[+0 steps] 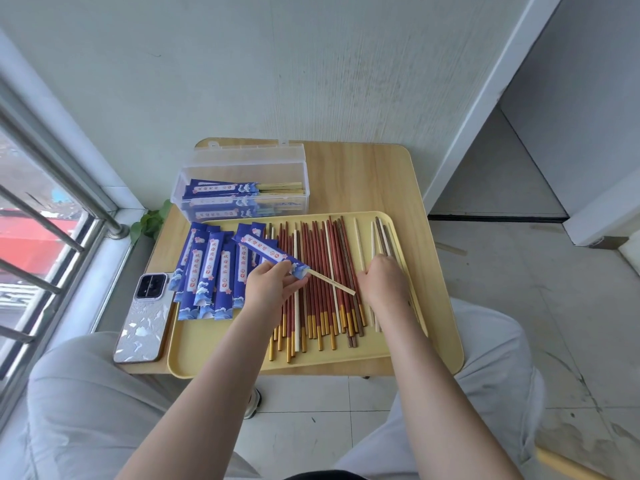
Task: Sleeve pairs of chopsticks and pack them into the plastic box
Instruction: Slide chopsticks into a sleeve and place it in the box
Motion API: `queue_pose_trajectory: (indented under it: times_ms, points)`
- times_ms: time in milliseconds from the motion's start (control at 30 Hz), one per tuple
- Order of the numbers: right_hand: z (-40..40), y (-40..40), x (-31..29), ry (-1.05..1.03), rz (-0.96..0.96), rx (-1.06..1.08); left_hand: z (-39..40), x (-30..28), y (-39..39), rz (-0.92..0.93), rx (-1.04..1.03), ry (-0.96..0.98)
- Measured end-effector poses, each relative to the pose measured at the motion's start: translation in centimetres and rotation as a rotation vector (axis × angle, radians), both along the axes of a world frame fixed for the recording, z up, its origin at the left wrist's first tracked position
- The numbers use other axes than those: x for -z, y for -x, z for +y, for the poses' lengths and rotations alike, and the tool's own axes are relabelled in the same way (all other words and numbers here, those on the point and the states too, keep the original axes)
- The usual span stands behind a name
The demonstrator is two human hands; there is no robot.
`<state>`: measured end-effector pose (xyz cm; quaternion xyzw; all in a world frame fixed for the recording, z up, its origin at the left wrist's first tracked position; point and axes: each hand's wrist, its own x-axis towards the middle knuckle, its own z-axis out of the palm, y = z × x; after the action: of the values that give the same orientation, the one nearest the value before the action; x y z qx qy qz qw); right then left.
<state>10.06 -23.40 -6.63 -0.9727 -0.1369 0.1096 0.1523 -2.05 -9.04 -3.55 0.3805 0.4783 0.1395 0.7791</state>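
1. A blue paper sleeve (270, 252) is held by the left hand (268, 289), pinched at its near end between curled fingers (294, 284); one pale chopstick (332, 283) sticks out of its mouth, so the pair is judged to be only half sleeved.
2. The long axis of the sleeve runs slantwise over the yellow tray (446, 344), its open mouth turned toward the right hand (382, 284).
3. The right hand is laid on the pale loose chopsticks (375, 237) at the right part of the tray, fingers bent down; whether one is already gripped cannot be told. This hand is the nearer one for the second stick.
4. Smooth red chopsticks (322, 271) with golden ends lie in the middle of the tray, flat empty sleeves (211, 268) at its left.
5. Behind the tray, on the tabletop (363, 174), the clear plastic box (242, 181) stands open and holds finished sleeves.
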Motion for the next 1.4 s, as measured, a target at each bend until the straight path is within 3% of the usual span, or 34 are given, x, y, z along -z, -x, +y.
queue_pose_trajectory:
  times_ms: [500, 633, 833, 1167, 1400]
  points:
    - [0.7, 0.2, -0.5, -0.017, -0.032, 0.005, 1.4, 0.5, 1.1, 0.015, -0.096, -0.126]
    - [0.9, 0.4, -2.6, -0.251, -0.014, 0.037, 1.9, 0.3, 1.5, 0.017, -0.174, -0.062]
    - [1.8, 1.6, -6.0, -0.542, 0.021, -0.244, 2.7, 0.1, 1.5, -0.045, -0.275, 0.017]
    - [1.9, 2.4, -4.2, -0.425, -0.189, -0.336, 4.0, 0.1, 1.7, 0.001, -0.28, -0.024]
    - [1.9, 2.3, -4.2, -0.478, -0.207, -0.345, 3.5, -0.3, 1.5, 0.02, -0.29, -0.003]
